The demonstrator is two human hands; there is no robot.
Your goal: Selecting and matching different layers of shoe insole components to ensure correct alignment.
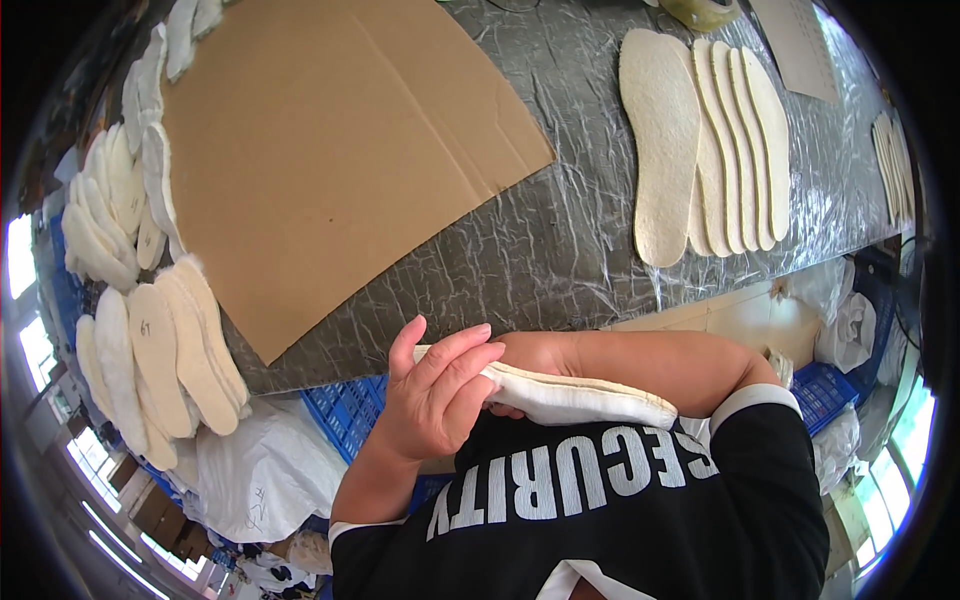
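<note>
Clamping white-and-beige insole (590, 402) in both hands (432, 395); long axis crosswise, free end pointing right.

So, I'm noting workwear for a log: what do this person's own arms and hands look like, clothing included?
Both forearms are bare below short black sleeves with white cuffs. The left hand wears no glove; the right hand is partly hidden, but no glove shows. I see no watch.

I find the right hand (532, 352) partly hidden behind the insole (580, 398); my view crops the desk (480, 265) and cardboard (330, 170) at the far side.
</note>
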